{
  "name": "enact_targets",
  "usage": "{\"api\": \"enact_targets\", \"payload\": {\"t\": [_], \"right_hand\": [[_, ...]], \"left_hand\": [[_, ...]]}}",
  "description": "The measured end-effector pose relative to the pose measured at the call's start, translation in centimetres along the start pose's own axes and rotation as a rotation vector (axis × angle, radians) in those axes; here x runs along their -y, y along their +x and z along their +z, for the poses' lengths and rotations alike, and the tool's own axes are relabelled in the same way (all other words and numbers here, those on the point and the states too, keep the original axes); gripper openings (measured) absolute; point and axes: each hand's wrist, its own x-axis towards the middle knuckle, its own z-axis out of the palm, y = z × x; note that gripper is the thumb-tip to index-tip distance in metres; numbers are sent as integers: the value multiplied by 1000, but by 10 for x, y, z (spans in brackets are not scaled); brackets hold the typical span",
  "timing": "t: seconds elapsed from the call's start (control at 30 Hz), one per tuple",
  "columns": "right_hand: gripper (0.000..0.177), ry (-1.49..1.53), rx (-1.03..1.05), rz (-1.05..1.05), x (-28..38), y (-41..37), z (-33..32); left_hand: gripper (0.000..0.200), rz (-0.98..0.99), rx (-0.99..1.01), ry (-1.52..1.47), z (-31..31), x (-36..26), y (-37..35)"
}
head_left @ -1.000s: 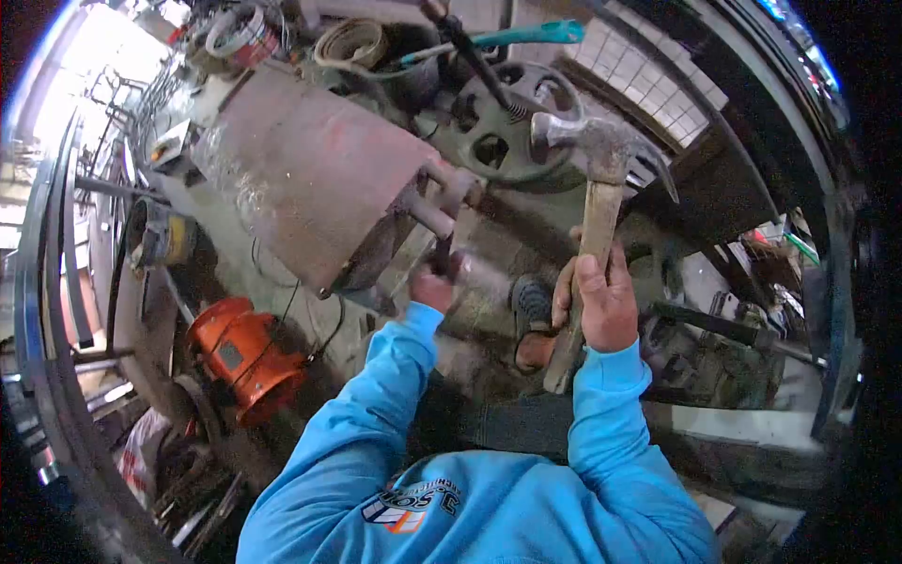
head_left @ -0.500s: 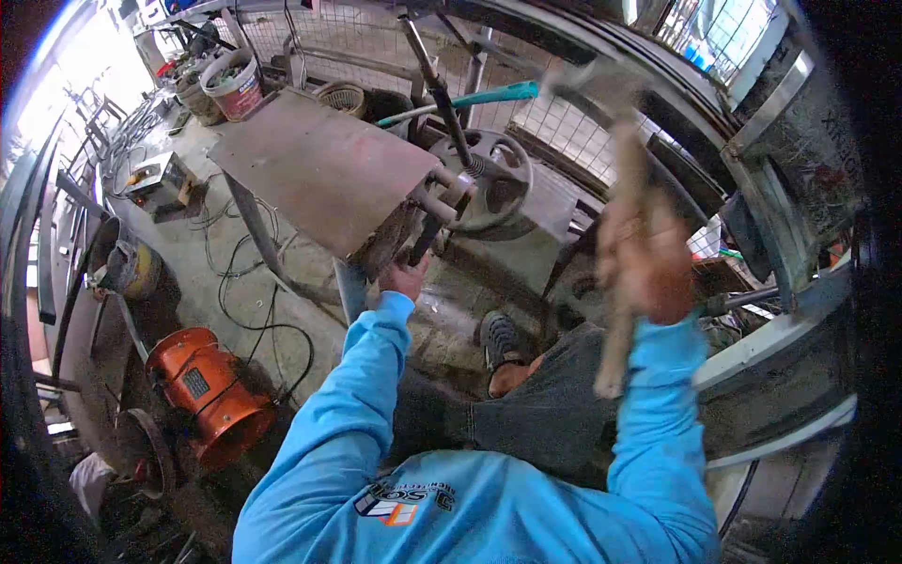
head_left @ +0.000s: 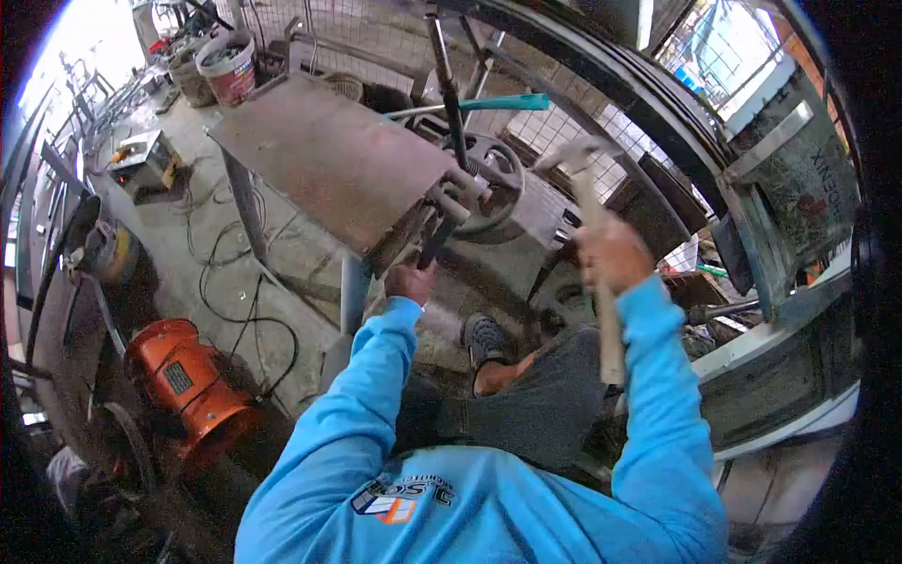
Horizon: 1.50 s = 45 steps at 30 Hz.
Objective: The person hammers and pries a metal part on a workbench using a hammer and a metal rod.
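My right hand [head_left: 615,254] is closed around the wooden handle of a claw hammer [head_left: 610,329]. The hammer's metal head points up and leans toward the steering-wheel-like handwheel [head_left: 512,193]. At the near right corner of a rusty metal-topped table [head_left: 329,155], my left hand [head_left: 411,282] wraps round the lower end of a dark flat metal bar [head_left: 438,242]. The bar's upper end meets short round pipe pieces [head_left: 451,202] at the table's edge. A long dark upright lever [head_left: 449,89] rises behind them.
An orange blower [head_left: 193,385] lies on the floor at left, near black cables [head_left: 249,320]. A bucket [head_left: 227,68] and a metal box [head_left: 146,164] stand farther back. A turquoise-ended pole [head_left: 507,101] lies behind the table; a metal frame [head_left: 752,343] runs along the right.
My right hand has moved left with the hammer, and the hammer's head has swung left and down, toward the pipe pieces. My left hand stays on the bar; the view has shifted slightly.
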Motion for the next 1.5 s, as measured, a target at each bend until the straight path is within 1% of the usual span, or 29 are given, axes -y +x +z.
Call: {"api": "enact_targets", "payload": {"t": [0.03, 0.07, 0.1, 0.17, 0.23, 0.27, 0.3, 0.37, 0.4, 0.47, 0.57, 0.6, 0.63, 0.7, 0.77, 0.8, 0.87, 0.93, 0.97, 1.03, 1.07, 1.1, 1.13, 1.17, 1.2, 1.27, 1.33, 1.4, 1.5], "right_hand": [[22, 64, -94, -110, 13, -15, -18], [23, 354, -9, -196, 29, -23, -51], [20, 143, -340, -334, 71, -47, -63], [29, 286, -602, -754, 107, -43, -103], [28, 285, -751, -889, 123, -9, -89], [28, 135, -807, -835, 108, 15, -66], [28, -161, -823, -612, 78, 42, -38], [29, -424, -378, -225, 12, 67, 12], [29, -312, -91, -153, -9, 55, 26], [30, -51, 90, -70, -6, 18, 10], [21, 288, -110, -142, 40, -12, -41], [31, 80, -148, -431, 54, -12, -68], [26, 8, -280, -528, 79, -16, -92], [40, 447, -534, -629, 115, 14, -97], [41, 273, -572, -744, 91, 28, -42], [42, -377, -636, -112, 36, 84, -32], [30, -206, -188, -16, 1, 73, -12], [26, -31, 244, 84, -27, 46, -2], [23, 81, 179, -10, -15, 26, -10], [22, 136, 17, -145, 16, 10, -42], [23, 326, 45, -346, 28, 6, -61], [28, 290, -9, -600, 46, 6, -74], [30, 217, -148, -688, 67, 6, -75], [33, 439, -280, -536, 71, 28, -65], [34, 13, -477, -629, 39, 59, -45], [31, -139, -382, -358, 27, 38, 14], [29, -14, 268, -136, -43, 35, 46], [33, 243, 186, 203, -57, 17, 27], [23, 325, 109, 92, -114, 2, 41]], "left_hand": [[36, 64, -44, -35, 0, 4, -2], [40, 51, 76, 208, 16, 21, 0], [40, 27, 64, 189, 9, 16, 2], [40, -30, 44, 140, -8, -6, -2], [41, 85, 66, 299, 18, 27, -2], [41, 13, 83, 248, 0, 7, -4], [42, -60, 97, 191, -10, -6, -4], [43, 87, -68, 89, -1, 7, -3], [43, 159, -149, 33, 5, 12, -2], [41, 61, -43, -42, 13, 18, 9], [38, -67, 68, 2, -10, -1, -4], [37, -94, 85, 38, -28, -21, -3], [36, -125, 105, 76, -35, -29, -6], [37, -77, 26, 110, -20, -14, -10], [37, -18, -20, 109, -5, 1, -7], [37, 16, -18, 100, -2, 9, -5], [40, -28, -9, 229, -17, -11, -5], [41, -122, 87, 92, -17, -8, 3], [41, -189, 146, 19, -14, -8, -3], [42, -51, 58, 51, -6, 4, -12], [42, 39, 49, 38, 5, 20, -9], [43, 65, 46, 86, 6, 24, -7], [43, 90, 42, 133, 7, 27, -6], [44, 115, 37, 181, 8, 31, -5], [43, 28, 14, 175, 15, 32, -4], [42, -59, -2, 204, 13, 23, -2], [42, -74, 17, 277, -2, 9, -6], [43, 28, -24, 117, 14, 28, 3], [46, 85, 61, 85, 30, 30, -2]]}}
